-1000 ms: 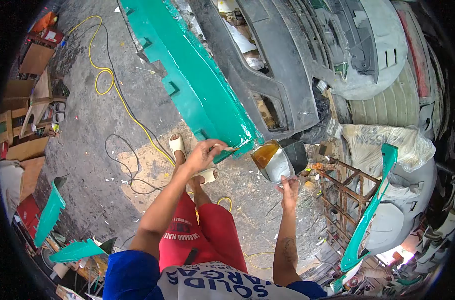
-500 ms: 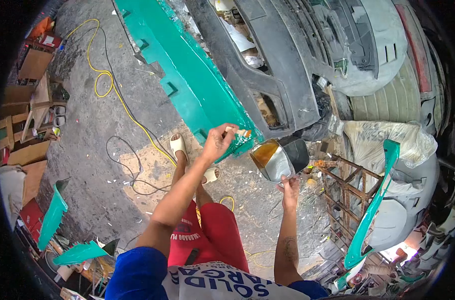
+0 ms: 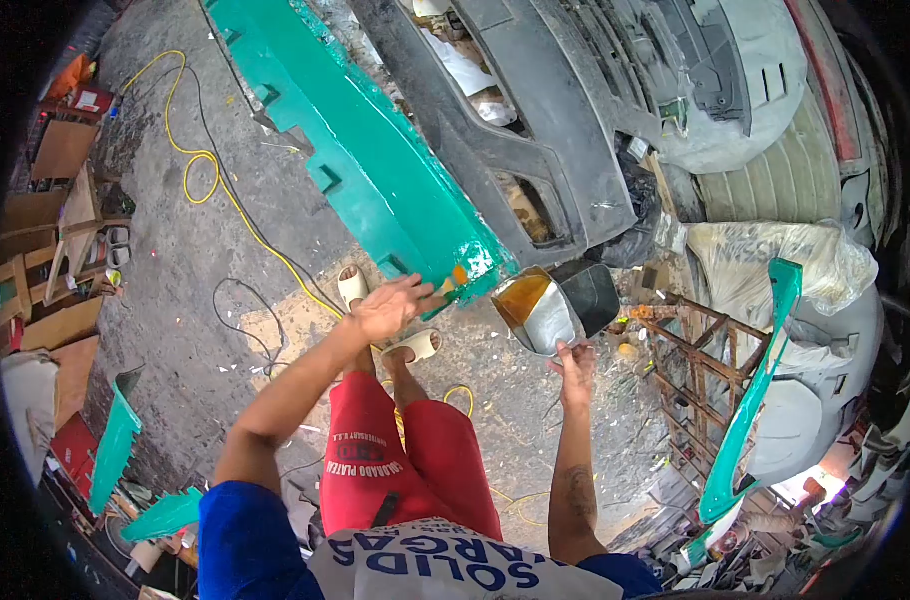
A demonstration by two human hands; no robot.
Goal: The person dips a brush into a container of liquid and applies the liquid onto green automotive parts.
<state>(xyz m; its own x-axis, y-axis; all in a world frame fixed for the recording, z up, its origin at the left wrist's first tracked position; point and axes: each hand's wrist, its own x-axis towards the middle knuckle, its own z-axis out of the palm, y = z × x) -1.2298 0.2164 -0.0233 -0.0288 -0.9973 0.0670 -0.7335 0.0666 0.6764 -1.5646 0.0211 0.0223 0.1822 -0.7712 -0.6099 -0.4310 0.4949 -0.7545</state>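
My left hand (image 3: 393, 305) grips a paintbrush (image 3: 459, 276) with amber-wet bristles, its handle mostly hidden by my fingers. The bristles are at the near end of a long green moulded panel (image 3: 375, 150), where the surface looks wet and glossy with whitish patches. In my right hand (image 3: 575, 370) is the rim of a cut-open metal can (image 3: 547, 325), tilted, with amber liquid (image 3: 523, 296) inside. The can is just right of the panel's near end.
Dark bumpers (image 3: 535, 120) lie beside the green panel. A rusty metal frame (image 3: 700, 360) and a narrow green strip (image 3: 750, 400) stand to the right. A yellow hose (image 3: 260, 235) crosses the floor at left, near wooden boards (image 3: 65, 200).
My left hand has moved left and slightly down with the brush, turning its back more toward me. My right hand still holds the can in nearly the same place. The view has shifted slightly.
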